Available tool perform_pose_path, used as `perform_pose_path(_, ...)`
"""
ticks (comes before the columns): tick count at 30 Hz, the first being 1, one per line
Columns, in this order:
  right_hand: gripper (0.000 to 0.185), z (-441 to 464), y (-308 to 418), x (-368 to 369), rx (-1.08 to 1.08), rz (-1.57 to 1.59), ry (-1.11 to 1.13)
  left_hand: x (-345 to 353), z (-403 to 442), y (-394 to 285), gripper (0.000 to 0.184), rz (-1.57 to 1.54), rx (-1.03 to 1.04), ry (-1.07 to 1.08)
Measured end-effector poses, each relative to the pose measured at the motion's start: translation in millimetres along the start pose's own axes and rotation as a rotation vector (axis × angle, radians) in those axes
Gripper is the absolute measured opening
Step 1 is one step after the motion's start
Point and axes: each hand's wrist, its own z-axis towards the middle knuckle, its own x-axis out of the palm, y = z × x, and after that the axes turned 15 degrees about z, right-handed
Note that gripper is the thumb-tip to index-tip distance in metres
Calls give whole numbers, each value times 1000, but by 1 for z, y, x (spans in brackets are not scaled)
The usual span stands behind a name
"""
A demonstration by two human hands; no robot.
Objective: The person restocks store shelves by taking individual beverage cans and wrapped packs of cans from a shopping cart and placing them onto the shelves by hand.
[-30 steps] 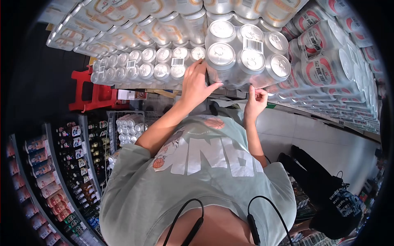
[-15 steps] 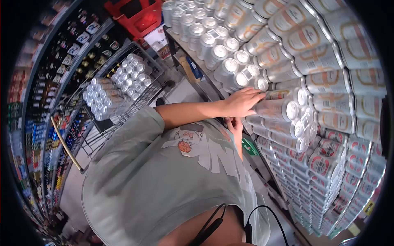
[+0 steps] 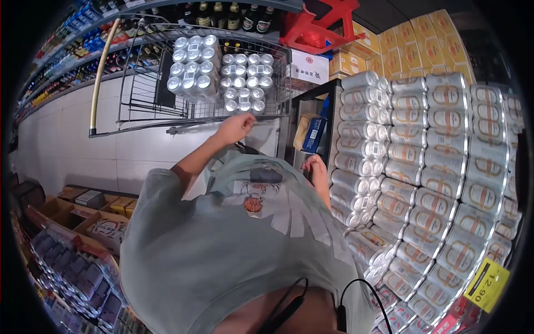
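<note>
My left hand (image 3: 236, 128) is just below the near rim of the wire shopping cart (image 3: 194, 120), its fingers curled in with nothing visible in them. Inside the cart stand shrink-wrapped packs of silver cans, a taller pack (image 3: 192, 67) on the left and lower packs (image 3: 245, 80) beside it. My right hand (image 3: 315, 165) is in front of my shirt, fingers bent inward and no object showing. It is near the edge of a display of silver cans (image 3: 356, 161), apart from them. A blue-and-tan carton (image 3: 310, 133) lies above this hand.
A red plastic stool (image 3: 317, 33) and a white box (image 3: 306, 69) stand beyond the cart. Yellow cartons (image 3: 411, 47) are stacked at the top right. A yellow price tag (image 3: 485, 285) hangs at the lower right. Open cardboard boxes (image 3: 83, 214) are at the left. Bottle shelves line the top left.
The view has swung left towards the cart. My left hand has left the can pack and moved to the cart's side. Both hands are now away from the stacked cans.
</note>
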Motion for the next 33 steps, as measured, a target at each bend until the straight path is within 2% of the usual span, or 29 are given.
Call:
perform_pose_path(1, 14, 23, 4, 13, 63, 30, 46, -15, -6, 27, 23, 25, -135, -79)
perform_pose_path(3, 13, 74, -4, 38, 121, 30, 106, -40, -14, 82, 21, -126, -300, -280)
perform_pose_path(6, 16, 149, -33, 80, 261, 14, 186, -59, -11, 172, 24, -265, -431, -581)
perform_pose_path(7, 18, 175, -57, 85, 354, 29, 191, -73, -9, 184, 24, -287, -482, -641)
perform_pose_path(8, 18, 192, -58, 103, 355, 17, 204, -88, -4, 195, 24, -312, -530, -703)
perform_pose_path(9, 19, 207, -58, 124, 476, -51, 214, -97, 3, 212, 26, -333, -524, -794)
perform_pose_path(11, 27, 237, -56, 162, 702, -191, 248, -108, 15, 247, 33, -274, -616, -830)
perform_pose_path(12, 27, 253, -58, 178, 703, -207, 251, -116, 23, 257, 35, -265, -639, -849)
perform_pose_path(13, 35, 265, -60, 192, 703, -301, 318, -119, 28, 265, 48, -267, -649, -857)
perform_pose_path(14, 42, 277, -64, 207, 701, -391, 384, -121, 34, 271, 48, -278, -658, -859)
perform_pose_path(17, 52, 316, -77, 253, 746, -416, 386, -118, 49, 292, 69, -184, -714, -681)
perform_pose_path(22, 61, 352, -106, 306, 800, -206, 165, -105, 60, 314, 69, -132, -794, -573)
perform_pose_path(24, 59, 357, -106, 316, 851, -158, 97, -94, 61, 340, 71, -329, -727, -520)
perform_pose_path(25, 54, 358, -105, 318, 855, -170, 91, -88, 63, 346, 67, -482, -738, -519)
perform_pose_path(28, 49, 368, -108, 311, 856, -160, 108, -129, 56, 303, 58, -589, -764, -439)
perform_pose_path(32, 34, 370, -130, 304, 868, 33, 28, -145, 57, 302, 34, -560, -790, -357)
perform_pose_path(33, 26, 370, -138, 299, 891, 152, 9, -140, 56, 307, 28, -724, -710, -428)
